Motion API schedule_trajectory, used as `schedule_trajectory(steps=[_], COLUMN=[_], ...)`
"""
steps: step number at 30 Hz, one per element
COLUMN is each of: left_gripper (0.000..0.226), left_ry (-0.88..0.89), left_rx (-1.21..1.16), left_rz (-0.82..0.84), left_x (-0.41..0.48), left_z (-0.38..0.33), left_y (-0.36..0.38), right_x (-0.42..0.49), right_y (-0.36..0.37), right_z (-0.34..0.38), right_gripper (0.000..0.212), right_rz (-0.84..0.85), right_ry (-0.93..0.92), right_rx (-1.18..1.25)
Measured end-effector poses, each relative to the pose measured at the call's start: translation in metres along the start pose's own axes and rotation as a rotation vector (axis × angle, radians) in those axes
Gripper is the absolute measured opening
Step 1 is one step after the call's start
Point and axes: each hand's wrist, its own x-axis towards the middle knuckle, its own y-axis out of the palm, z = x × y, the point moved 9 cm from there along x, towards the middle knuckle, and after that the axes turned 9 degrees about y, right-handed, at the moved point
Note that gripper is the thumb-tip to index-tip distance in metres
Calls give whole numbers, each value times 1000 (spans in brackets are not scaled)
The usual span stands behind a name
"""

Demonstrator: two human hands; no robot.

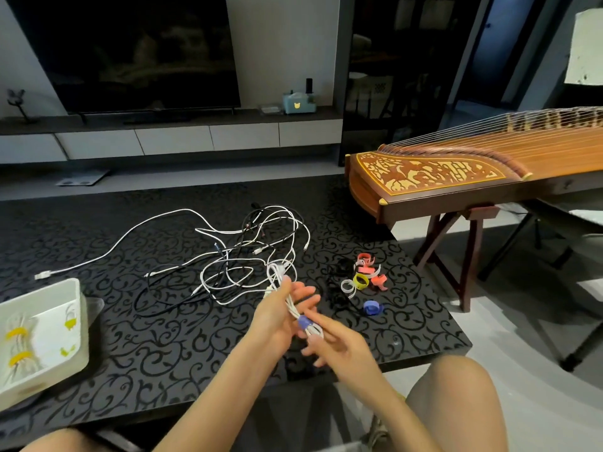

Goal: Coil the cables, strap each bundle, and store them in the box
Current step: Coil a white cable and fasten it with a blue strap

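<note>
A coiled white cable bundle [290, 305] lies across my left hand [280, 316], which holds it above the black patterned table [130, 337]. A blue strap [303, 322] wraps the bundle near its lower end. My right hand [339, 344] pinches the bundle at that strap. A tangle of loose white and black cables [248, 252] is spread over the table's middle. Loose straps [365, 277] in red, yellow, white, black and blue lie to the right of my hands. The white box [76, 324] at the left holds two bundles with yellow straps [18, 345].
A wooden zither [456, 172] on a stand rises past the table's right edge. A TV [130, 50] and low cabinet stand behind. My knees show at the bottom edge. One long white cable [114, 243] stretches toward the box.
</note>
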Motion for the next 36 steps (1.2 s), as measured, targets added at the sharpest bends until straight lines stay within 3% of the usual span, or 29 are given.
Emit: schedule_trajectory(steps=[2, 4, 5, 7, 10, 13, 16, 19, 21, 23, 28, 32, 36], left_gripper=[32, 33, 33, 31, 30, 32, 15, 10, 14, 11, 12, 23, 31], left_ry=[62, 105, 108, 107, 113, 145, 204, 214, 166, 129, 181, 168, 239], left_rx=[72, 145, 168, 235, 311, 393, 483, 561, 500, 413, 313, 397, 536], left_rz=[2, 30, 55, 101, 132, 124, 131, 218, 357, 473, 449, 523, 547], left_x=[4, 5, 5, 4, 0, -2, -6, -15, -25, -37, -43, -54, -58], left_z=[-7, -11, -12, -13, -17, -23, -30, -27, -18, -14, -35, -44, -56], left_y=[-4, -8, -8, -7, -4, -7, -7, 5, 20, 32, 14, 6, 0], right_x=[11, 20, 27, 54, 78, 73, 53, 31, 19, 12, 9, 12, 10], right_y=[-57, -116, -130, -139, -137, -146, -142, -96, -59, -34, -15, -9, 0], right_z=[-11, -17, -14, -26, -44, -41, -27, -3, 15, 30, 49, 58, 68], right_gripper=[11, 16, 24, 37, 28, 15, 17, 13, 5, 13, 10, 15, 12], right_rz=[-286, -660, -738, -650, -460, -543, -550, -244, -31, 92, 149, 187, 181], right_ry=[28, 64, 81, 128, 214, 208, 173, 198, 219, 215, 203, 184, 148], right_rx=[-42, -424, -677, -1013, -1281, -1118, -647, 104, 386, 456, 338, 411, 249])
